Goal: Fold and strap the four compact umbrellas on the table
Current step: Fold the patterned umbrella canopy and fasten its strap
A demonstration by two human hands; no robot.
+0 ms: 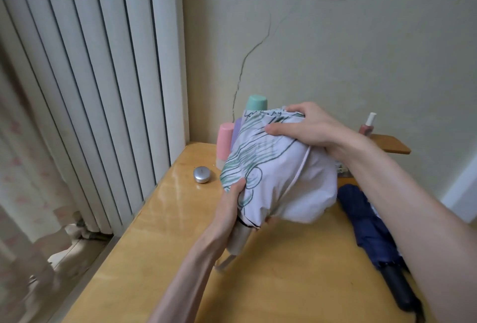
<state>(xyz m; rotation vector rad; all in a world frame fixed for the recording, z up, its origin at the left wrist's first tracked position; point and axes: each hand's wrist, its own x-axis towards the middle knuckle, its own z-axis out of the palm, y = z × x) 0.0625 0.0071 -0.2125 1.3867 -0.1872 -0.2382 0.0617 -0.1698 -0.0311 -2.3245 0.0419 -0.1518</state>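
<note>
Meanwhile, above the wooden table (160,240), a left hand (229,209) grips the white printed umbrella (278,183) near its handle while the right hand (307,126) clutches the loose canopy, which should be gathered evenly before strapping.

LEGIBLE MARKINGS: NONE CONFIRMED

No text, brand, number or sign reads clearly. The white umbrella (278,175) bears a line of dark, handwriting-like marks along the upper edge of its canopy, above a green and dark scribbled line drawing; the characters are blurred and cannot be made out. The round silver tin (202,174) on the table (160,258) shows a faint mark on its lid, too small to read.
</note>
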